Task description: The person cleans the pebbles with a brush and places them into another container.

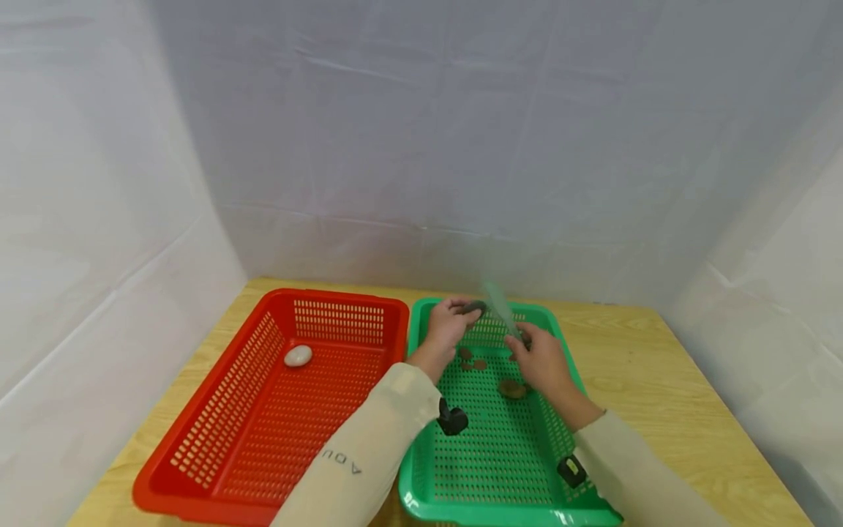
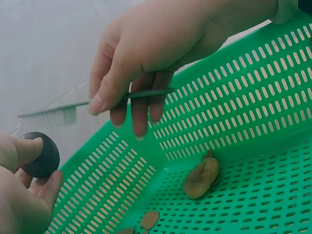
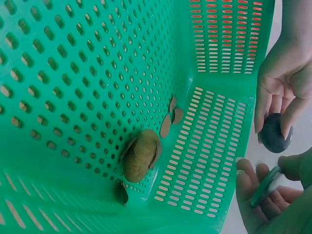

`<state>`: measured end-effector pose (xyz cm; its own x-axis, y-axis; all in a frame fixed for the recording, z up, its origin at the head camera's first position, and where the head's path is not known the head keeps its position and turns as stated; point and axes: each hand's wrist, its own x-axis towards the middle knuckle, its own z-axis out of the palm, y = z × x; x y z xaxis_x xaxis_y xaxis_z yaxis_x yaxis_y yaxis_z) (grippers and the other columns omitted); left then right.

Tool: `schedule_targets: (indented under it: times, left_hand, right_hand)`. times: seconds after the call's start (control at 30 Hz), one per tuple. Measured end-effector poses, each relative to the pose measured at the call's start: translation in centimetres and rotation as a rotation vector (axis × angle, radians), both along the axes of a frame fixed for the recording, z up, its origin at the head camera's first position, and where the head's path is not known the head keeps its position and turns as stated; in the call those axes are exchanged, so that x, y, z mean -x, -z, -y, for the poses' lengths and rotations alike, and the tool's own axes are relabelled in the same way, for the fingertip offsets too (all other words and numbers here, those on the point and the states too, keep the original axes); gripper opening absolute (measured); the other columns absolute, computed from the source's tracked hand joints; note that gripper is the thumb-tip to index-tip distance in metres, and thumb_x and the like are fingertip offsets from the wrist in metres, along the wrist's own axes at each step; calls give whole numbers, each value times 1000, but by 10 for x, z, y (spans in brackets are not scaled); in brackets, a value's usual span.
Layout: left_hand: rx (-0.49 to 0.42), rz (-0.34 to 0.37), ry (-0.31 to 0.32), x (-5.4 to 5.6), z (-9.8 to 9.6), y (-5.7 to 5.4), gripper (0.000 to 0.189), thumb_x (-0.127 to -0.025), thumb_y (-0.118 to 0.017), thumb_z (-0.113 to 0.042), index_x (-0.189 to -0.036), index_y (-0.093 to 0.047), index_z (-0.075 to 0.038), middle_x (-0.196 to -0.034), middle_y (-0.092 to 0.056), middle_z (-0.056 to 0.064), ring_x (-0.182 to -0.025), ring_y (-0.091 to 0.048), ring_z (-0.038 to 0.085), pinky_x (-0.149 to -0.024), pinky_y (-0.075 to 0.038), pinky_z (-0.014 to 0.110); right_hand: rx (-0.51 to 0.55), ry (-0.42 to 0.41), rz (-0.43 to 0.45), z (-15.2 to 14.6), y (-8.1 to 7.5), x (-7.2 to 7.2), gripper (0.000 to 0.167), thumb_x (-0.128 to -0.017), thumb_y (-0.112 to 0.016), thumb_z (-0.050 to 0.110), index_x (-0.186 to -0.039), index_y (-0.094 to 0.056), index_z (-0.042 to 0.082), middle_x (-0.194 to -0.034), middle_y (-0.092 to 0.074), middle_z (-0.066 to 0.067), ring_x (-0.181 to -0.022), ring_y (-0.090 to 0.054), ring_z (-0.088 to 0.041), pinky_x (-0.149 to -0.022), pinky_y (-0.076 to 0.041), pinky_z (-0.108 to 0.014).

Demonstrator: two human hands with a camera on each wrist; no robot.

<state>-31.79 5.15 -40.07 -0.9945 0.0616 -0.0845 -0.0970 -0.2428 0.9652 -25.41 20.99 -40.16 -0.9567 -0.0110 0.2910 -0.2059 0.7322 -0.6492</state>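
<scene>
My left hand (image 1: 446,323) grips a smooth, dark, egg-shaped stone (image 2: 45,157) between thumb and fingers, near the far end of the green basket (image 1: 484,461). Close to it on the right, my right hand (image 1: 543,360) holds a slim green brush (image 2: 56,111) by its handle. Its pale bristles hang downward in the left wrist view, beside the dark stone, and the brush is blurred in the head view. Below the hands, a brownish, rounded stone (image 3: 141,158) lies on the basket floor with several flat brown pieces (image 3: 165,126) around it.
A red basket (image 1: 263,516) stands left of the green one, with a white oval stone (image 1: 298,356) in its far left corner. Both baskets sit on a wooden table (image 1: 648,380). White sheets (image 1: 421,146) hang behind and at both sides.
</scene>
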Motion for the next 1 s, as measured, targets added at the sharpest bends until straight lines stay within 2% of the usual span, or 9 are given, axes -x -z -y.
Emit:
schedule_targets:
  times: [0.23,0.4,0.53,0.6,0.7,0.9,1.0]
  left_hand:
    - [6,-28,11,1,-1,1,29,-92,-65,0,-120,-66,-1,-126,-62,18,-114,-61,30,-90,-55,34]
    - [95,-45,2,1,-1,1,28,-92,-66,-4,-120,-67,-3,-125,-64,15,-116,-59,28,-94,-52,38]
    - [149,-60,-4,0,0,2,31,-92,-66,-5,-123,-66,-4,-127,-63,14,-120,-56,29,-100,-47,44]
    - [142,-64,-4,1,0,2,31,-92,-66,-5,-123,-65,-4,-127,-63,14,-121,-56,29,-101,-47,45]
    - [113,-70,-1,1,0,2,28,-92,-65,-4,-120,-67,-3,-125,-64,15,-117,-58,28,-96,-50,42]
    - [65,-68,-14,1,-1,2,21,-92,-65,-1,-112,-67,0,-119,-66,16,-103,-64,25,-80,-56,29]
    - [34,-49,-15,1,0,2,21,-92,-64,1,-113,-66,1,-120,-65,18,-105,-63,28,-83,-56,31]
  right_hand:
    - [16,-4,-95,1,0,1,37,-98,-61,18,-128,-58,-3,-82,-71,-11,-70,-68,-22,-56,-53,-32]
    - [7,-79,-142,3,2,1,37,-97,-63,17,-127,-59,-4,-82,-71,-10,-70,-69,-25,-58,-55,-34]
    - [18,-124,-115,4,3,0,38,-97,-62,17,-128,-58,-4,-85,-71,-11,-73,-69,-28,-59,-55,-32]
    - [30,-125,-99,4,4,0,37,-97,-62,17,-128,-58,-4,-87,-71,-12,-73,-70,-28,-59,-56,-32]
    - [31,-112,-77,4,4,-1,38,-97,-62,17,-128,-58,-4,-90,-71,-13,-73,-70,-26,-60,-57,-33]
    - [-1,-70,-11,3,4,-1,41,-98,-60,19,-132,-54,-4,-94,-70,-14,-74,-70,-25,-61,-58,-34]
    - [-9,-48,9,2,3,1,41,-98,-60,18,-132,-55,-5,-93,-70,-15,-73,-70,-26,-60,-57,-34]
